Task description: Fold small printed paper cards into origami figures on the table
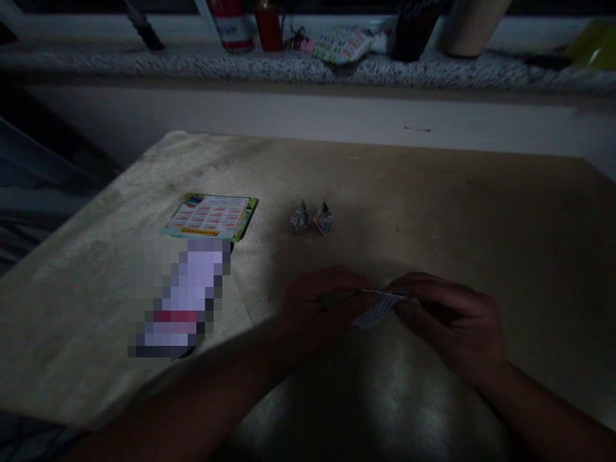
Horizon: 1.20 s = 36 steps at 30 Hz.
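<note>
Between both hands, above the front middle of the table, is a small folded piece of printed paper (378, 311). My left hand (325, 301) pinches its left side between thumb and fingers. At its right upper corner, the thumb and fingertips of my right hand (447, 321) are closed on the same paper. Beyond the hands stand two little folded paper figures with pointed tips, a left one (300, 218) and a right one (324, 219), side by side. The scene is dim, and the fingers hide part of the paper's edges.
A printed calendar card (212, 215) lies on the table (457, 192) at the left. Nearer me is a phone (190, 295) with its lit screen blurred out. Behind the table, a speckled windowsill (183, 64) carries a red-and-white can (233, 25), a dark bottle (414, 29) and a crumpled printed wrapper (342, 46).
</note>
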### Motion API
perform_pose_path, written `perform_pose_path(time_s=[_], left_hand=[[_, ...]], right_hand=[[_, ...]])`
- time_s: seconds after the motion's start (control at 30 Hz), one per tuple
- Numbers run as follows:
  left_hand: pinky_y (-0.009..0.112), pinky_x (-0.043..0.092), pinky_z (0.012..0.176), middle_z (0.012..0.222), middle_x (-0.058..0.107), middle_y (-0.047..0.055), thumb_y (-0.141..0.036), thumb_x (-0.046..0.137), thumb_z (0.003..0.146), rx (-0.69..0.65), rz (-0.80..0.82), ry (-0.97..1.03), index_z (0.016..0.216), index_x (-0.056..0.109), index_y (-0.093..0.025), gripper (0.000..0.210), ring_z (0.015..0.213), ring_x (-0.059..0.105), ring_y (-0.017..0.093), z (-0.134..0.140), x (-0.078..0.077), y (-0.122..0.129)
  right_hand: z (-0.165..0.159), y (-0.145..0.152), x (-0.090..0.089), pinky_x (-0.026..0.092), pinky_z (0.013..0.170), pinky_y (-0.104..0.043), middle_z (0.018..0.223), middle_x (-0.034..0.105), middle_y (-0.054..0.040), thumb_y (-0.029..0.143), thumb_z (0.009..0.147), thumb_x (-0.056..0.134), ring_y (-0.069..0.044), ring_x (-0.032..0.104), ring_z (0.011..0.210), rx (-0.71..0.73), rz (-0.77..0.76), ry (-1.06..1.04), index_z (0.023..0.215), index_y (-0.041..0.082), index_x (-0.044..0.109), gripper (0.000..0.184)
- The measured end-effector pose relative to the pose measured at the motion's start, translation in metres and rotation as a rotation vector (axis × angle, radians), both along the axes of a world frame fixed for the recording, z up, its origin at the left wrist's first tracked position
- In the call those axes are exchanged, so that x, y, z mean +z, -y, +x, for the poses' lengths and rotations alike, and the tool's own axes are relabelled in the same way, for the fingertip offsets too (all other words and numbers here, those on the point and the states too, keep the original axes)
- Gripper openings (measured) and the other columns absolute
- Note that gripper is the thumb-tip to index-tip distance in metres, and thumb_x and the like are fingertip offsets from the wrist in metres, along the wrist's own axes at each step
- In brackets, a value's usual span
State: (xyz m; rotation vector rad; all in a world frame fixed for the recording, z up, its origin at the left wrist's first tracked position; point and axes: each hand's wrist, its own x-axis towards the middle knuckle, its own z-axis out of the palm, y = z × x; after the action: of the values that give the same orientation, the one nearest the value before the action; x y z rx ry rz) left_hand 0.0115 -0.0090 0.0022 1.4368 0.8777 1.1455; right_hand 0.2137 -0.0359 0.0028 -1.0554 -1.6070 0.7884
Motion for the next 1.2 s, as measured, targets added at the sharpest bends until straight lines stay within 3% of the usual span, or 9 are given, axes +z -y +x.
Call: perform_pose_path(time_s=[0.5, 0.93, 1.2], left_hand=[[0.021, 0.056, 0.066, 0.080, 0.077, 0.003, -0.019, 0.079, 0.081, -0.044, 0.036, -0.011, 0.084, 0.079, -0.019, 0.003, 0.073, 0.072, 0.013, -0.0018, -0.0012, 0.0009], [0.018, 0.058, 0.061, 0.075, 0.079, 0.003, -0.015, 0.080, 0.078, 0.036, 0.221, -0.038, 0.082, 0.079, -0.017, 0.005, 0.066, 0.073, 0.012, -0.0009, 0.0007, -0.0006], [0.020, 0.058, 0.059, 0.074, 0.078, 0.004, -0.018, 0.080, 0.079, 0.044, 0.202, -0.080, 0.081, 0.078, -0.016, 0.003, 0.064, 0.073, 0.013, -0.0005, 0.0017, 0.0008]], right_hand=[[0.0014, 0.0032, 0.0019, 0.062, 0.069, -0.027, 0.088, 0.079, -0.0035, 0.006, 0.081, 0.074, -0.018, 0.076, 0.084, -0.009, 0.004, -0.029, 0.094, 0.027, 0.081, 0.026], [0.0031, 0.0009, 0.0013, 0.062, 0.070, -0.023, 0.089, 0.080, -0.0034, 0.001, 0.080, 0.073, -0.016, 0.076, 0.085, 0.023, 0.064, -0.033, 0.097, 0.025, 0.081, 0.030], [0.0013, 0.0010, -0.0016, 0.063, 0.071, -0.024, 0.089, 0.080, -0.0035, 0.002, 0.080, 0.074, -0.017, 0.077, 0.086, 0.035, 0.056, -0.068, 0.098, 0.025, 0.080, 0.030]])
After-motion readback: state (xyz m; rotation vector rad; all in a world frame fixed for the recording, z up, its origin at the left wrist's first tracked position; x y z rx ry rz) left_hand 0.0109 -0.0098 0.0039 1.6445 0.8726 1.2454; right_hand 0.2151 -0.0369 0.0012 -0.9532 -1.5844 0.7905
